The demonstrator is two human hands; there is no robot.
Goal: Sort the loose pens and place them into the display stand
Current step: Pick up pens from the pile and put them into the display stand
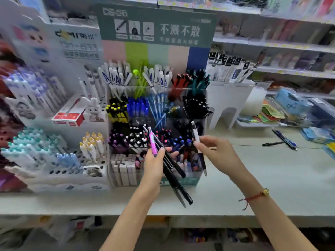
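Progress: midway | your left hand (154,160) grips a bundle of pens (170,165); your right hand (212,147) pinches one white pen (195,134) before the display stand (181,181) | left: three pens (282,140) near the counter's (272,169) right edge

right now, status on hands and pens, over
Left hand grips a bundle of pens, one pink. Right hand pinches a white-and-black pen by the display stand. Loose pens remain on the counter.

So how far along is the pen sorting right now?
Partway. The display stand already has many compartments packed with pens, though I can't tell which were just added. In hand: the left hand grips a bundle of pens, pink and black, and the right hand pinches a single white pen. Left: those, plus loose pens lying on the counter.
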